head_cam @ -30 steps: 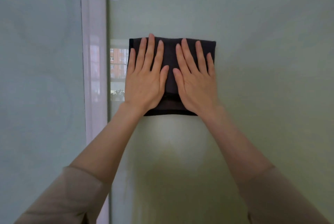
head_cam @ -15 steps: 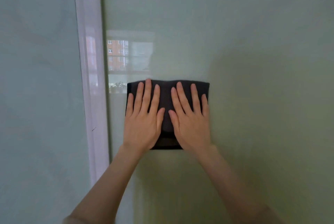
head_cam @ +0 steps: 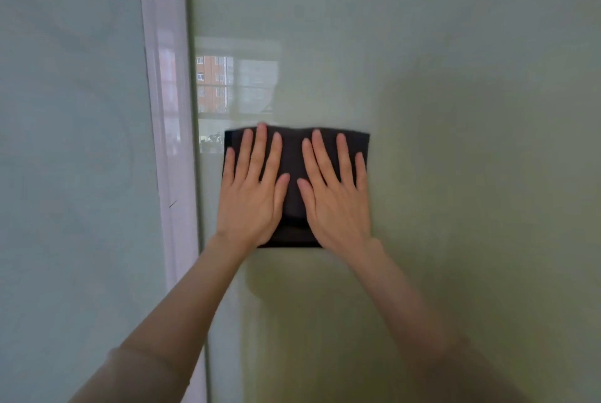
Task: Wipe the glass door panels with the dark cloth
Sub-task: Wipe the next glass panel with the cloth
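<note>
Head view: cloth, dark and folded to a rectangle, lies flat against the right glass panel, just right of the white frame. Left hand and right hand press on it side by side, palms flat, fingers spread and extended, gripping nothing. Window reflection sits above the cloth's left corner. Left panel is well apart from the cloth.

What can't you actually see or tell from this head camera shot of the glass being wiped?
- Dark cloth: mostly covered by the left hand and right hand.
- Glass under the cloth: hidden, so cleanliness is unknown.
- Right glass panel: edges cut off by the frame.
- Reflected window: details too blurred.
</note>
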